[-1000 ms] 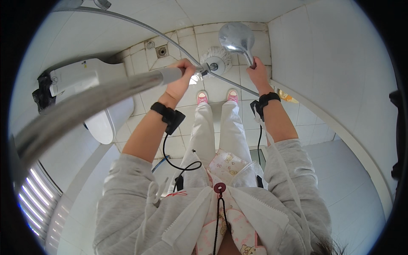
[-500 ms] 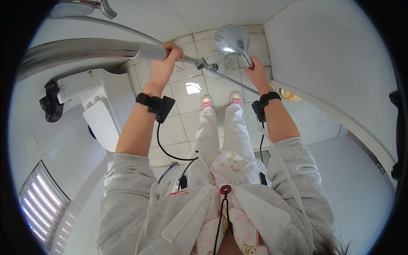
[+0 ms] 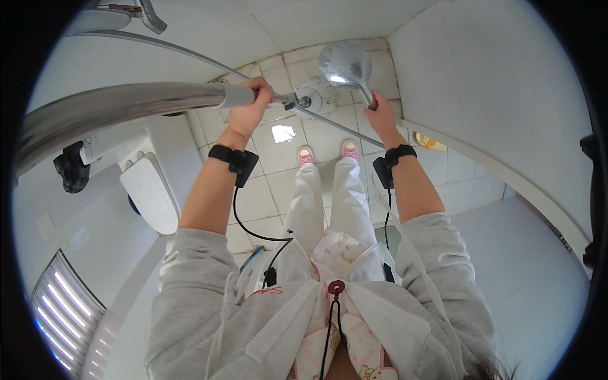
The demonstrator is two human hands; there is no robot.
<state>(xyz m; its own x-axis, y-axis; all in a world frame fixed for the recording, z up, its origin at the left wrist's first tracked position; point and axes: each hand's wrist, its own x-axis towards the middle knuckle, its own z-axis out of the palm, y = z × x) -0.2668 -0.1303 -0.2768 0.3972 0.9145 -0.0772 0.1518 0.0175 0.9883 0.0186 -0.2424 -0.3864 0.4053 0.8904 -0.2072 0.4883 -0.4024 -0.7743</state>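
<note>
Wearing black wristbands (image 3: 220,152) just behind left hand (image 3: 258,95) and right hand (image 3: 381,117), thin black cables (image 3: 263,239); grey sleeves (image 3: 193,272) farther back.

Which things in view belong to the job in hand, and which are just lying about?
In use:
- showerhead, held in right hand
- shower hose
- mop pole, gripped by left hand
- mop head

Lying about:
- toilet
- black item
- yellow item

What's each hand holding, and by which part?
Left hand: silver metal pole, at its grey sleeve. Right hand: round chrome shower head, by its handle.
</note>
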